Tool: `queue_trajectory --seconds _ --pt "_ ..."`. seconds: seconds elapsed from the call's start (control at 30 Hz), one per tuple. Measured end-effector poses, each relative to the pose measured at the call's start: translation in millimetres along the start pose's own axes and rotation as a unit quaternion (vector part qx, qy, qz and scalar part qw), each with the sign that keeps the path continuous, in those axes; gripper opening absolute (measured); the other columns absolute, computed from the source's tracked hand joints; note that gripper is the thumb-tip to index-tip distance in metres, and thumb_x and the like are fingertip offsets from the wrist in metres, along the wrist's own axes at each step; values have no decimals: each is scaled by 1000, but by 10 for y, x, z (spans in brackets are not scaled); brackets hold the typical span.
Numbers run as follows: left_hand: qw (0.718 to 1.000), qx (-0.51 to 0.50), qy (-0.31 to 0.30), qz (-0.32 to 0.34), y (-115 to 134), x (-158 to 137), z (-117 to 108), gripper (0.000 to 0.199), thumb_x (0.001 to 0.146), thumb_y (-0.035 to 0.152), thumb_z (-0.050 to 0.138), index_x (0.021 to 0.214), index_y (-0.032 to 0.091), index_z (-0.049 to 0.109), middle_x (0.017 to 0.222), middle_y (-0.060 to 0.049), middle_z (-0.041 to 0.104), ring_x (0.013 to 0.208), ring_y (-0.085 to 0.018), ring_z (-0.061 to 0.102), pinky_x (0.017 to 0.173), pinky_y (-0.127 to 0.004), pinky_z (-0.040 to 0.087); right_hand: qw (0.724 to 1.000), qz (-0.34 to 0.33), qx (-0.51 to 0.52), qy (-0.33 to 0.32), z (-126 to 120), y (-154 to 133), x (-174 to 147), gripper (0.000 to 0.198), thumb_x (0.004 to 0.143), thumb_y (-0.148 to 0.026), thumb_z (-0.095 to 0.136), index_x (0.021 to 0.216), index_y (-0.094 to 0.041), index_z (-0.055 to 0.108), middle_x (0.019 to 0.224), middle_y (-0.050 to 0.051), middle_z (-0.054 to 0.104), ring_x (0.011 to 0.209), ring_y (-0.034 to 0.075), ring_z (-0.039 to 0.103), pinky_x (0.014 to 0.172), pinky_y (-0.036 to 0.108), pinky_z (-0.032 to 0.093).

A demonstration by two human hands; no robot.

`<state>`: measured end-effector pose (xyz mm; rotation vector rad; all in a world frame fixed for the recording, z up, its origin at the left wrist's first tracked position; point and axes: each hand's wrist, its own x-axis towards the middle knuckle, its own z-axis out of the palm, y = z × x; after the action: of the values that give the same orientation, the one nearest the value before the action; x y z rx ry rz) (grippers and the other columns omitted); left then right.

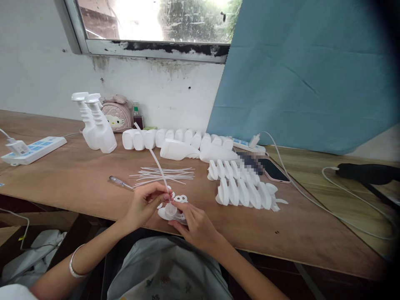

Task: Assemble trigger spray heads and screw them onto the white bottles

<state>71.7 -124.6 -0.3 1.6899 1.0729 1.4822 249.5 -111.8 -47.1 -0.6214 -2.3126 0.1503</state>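
Observation:
My left hand (pixel 145 204) pinches a thin white plastic tube (pixel 158 164) near its lower end. The tube slants up and away to the left. My right hand (pixel 200 225) grips a white spray trigger head (pixel 171 211) just above the table's front edge. Its round collar faces up, and the tube's lower end meets it, though fingertips hide the exact contact. Close behind the fingers lie several small white ring washers (pixel 180 198). A loose pile of white tubes (pixel 165 175) is spread beyond my hands.
White spray heads (pixel 240 193) stand in rows at right, near a phone (pixel 275 170). Several white bottles (pixel 179 150) lie behind. Two assembled spray bottles (pixel 101 125) stand at left. A pen-like tool (pixel 120 182), power strips (pixel 37 149) and a cable (pixel 300 187) are also on the table.

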Motion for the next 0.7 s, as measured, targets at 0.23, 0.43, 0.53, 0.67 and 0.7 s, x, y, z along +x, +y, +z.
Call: queue_trajectory --seconds 0.23,0.43,0.53,0.67,0.7 --pt "998 42 -53 9 -52 -26 -10 12 78 25 60 82 14 61 77 -5 64 69 -13 62 64 -22 53 1000 -8 -3 1 -12 0 9 32 87 -29 47 115 -14 42 99 13 64 88 23 62 72 35 53" --pt "995 81 -60 7 -81 -11 27 14 72 26 67 70 14 59 68 -2 63 62 -12 60 58 -21 49 1000 -5 -17 7 -5 5 8 23 87 -31 45 103 -14 46 86 11 64 76 23 62 62 34 53" --pt "990 131 -41 21 -52 5 19 17 69 27 69 64 15 59 66 -1 65 62 -13 59 59 -21 47 1000 -5 -12 5 -6 -4 14 25 87 -30 46 106 -14 45 88 11 64 78 23 63 64 34 53" --pt "987 152 -48 13 -30 28 4 18 70 27 68 62 15 58 64 -1 65 59 -12 58 56 -21 45 1000 -11 -3 15 12 1 4 28 87 -29 47 110 -15 45 91 11 64 83 22 63 68 34 53" --pt "986 154 -54 14 -30 36 2 17 70 26 68 62 15 57 64 -1 65 60 -12 58 56 -21 44 1000 -14 -3 21 20 4 -2 27 87 -30 47 110 -15 45 90 11 64 82 22 63 68 34 53"
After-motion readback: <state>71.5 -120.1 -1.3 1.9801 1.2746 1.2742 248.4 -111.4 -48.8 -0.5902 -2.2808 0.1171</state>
